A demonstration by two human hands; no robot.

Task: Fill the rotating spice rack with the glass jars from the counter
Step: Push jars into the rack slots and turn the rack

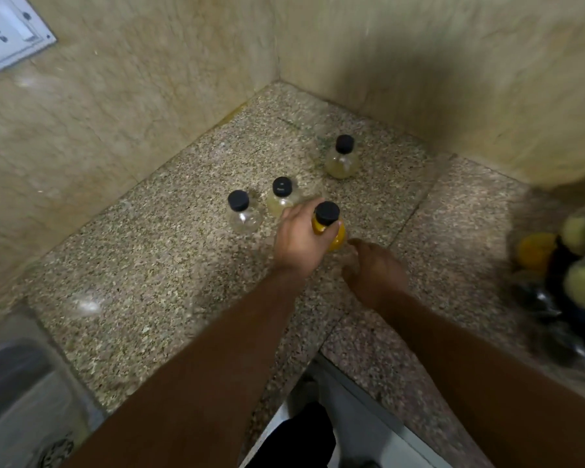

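Nearest us, bottom left, a steel sink [21, 393] with its drain, well back from both sets of fingers. Both our forearms reach forward over the speckled granite counter [142, 298].

Our right hand [374, 271] hovers low over the counter, fingers loosely curled and pointing toward the yellow jar, nothing in them; its fingertips [353, 243] sit just beside the jar's base, contact unclear because of blur.

Our left hand [299, 239] is wrapped around the yellow jar [335, 236], fingers closed on its neck just under the black cap [326, 212]. We cannot tell if the jar is lifted or resting on the counter.

Just beyond the left fingers, a pale-yellow jar [282, 199] with black cap, almost touching the knuckles. Left of it, a clear jar [244, 214], black cap, upright, near but apart from our left hand.

Farther past the fingers, toward the wall corner, a fourth jar [341, 160], pale contents, black cap, upright, well apart from both hands.

Far right of the right fingers, the spice rack [568, 275] is badly blurred; yellow and greenish round jar shapes show in it, slots not readable.

Farthest, upper left on the beige tiled wall [149, 79], a white socket plate [11, 32].
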